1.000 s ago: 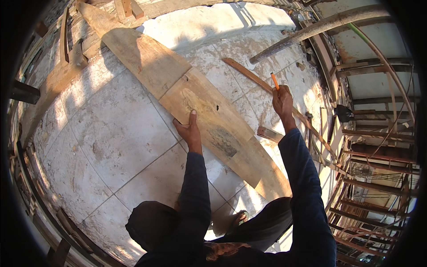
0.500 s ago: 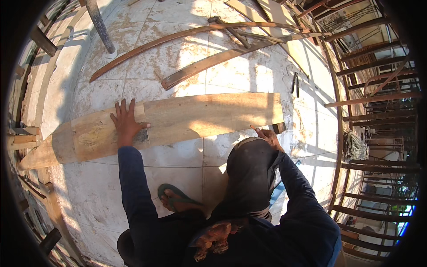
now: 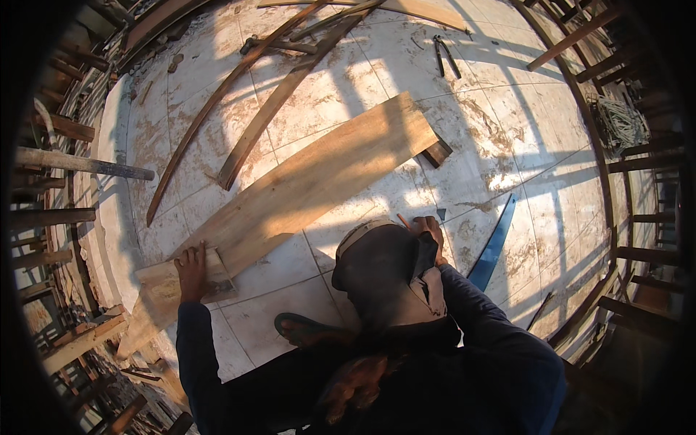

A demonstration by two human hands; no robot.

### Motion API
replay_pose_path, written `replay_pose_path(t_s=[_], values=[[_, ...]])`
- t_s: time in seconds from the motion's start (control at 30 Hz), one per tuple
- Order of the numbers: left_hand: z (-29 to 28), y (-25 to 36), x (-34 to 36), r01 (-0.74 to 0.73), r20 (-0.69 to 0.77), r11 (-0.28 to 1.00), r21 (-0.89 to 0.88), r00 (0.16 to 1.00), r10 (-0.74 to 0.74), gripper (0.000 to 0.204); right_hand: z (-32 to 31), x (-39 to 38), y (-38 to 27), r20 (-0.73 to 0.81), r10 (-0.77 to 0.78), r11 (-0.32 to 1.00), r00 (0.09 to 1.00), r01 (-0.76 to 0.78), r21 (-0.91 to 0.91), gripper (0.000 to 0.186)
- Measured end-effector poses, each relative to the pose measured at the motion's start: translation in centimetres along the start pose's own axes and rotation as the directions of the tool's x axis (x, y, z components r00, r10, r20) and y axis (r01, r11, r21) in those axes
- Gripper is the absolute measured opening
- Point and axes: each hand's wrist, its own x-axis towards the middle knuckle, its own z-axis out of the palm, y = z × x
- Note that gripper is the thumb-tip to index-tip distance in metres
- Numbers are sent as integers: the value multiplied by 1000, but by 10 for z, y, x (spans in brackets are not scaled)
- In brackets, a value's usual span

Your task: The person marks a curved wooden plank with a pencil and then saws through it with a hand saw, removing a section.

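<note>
Touching board, left hand with fingers extended, right hand gripping pencil (mostly hidden)

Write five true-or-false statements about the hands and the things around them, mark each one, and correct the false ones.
1. The left hand rests on wood toward the left end of the plank. True.
2. The right hand holds a thin orange stick. True.
3. The dark pincers lie on the plank. False: the dark pincers lie on the tiled floor.
4. The blue tapered strip lies left of the right hand. False: the blue tapered strip lies to its right.
5. A short wooden block shows at the plank's right end. True.
</note>
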Motion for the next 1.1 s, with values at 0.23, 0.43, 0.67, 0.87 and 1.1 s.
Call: replay_pose_path(t_s=[0.23, 0.43, 0.67, 0.87, 1.1], values=[[-9, -4, -21, -159, 177, 951, -264, 962, 209, 63, -19, 100, 30, -328, 84, 990, 941, -116, -80, 76], [-8, 37, -62, -16, 54, 908, -420, 998, 42, 48, -37, 199, 73, -81, 129, 973, 988, -142, -182, 100], [33, 26, -125, 167, 333, 871, -462, 943, -4, 39, -32, 200, 50, 120, 102, 981, 988, -80, -176, 83], [49, 21, -119, 249, 495, 827, -504, 868, 40, 45, -14, 161, 58, -300, 23, 892, 954, -155, -425, 83], [5, 67, -59, -19, 185, 925, -381, 978, 96, 60, 21, 122, -53, 643, 349, 28, 682, -693, 720, 48]])
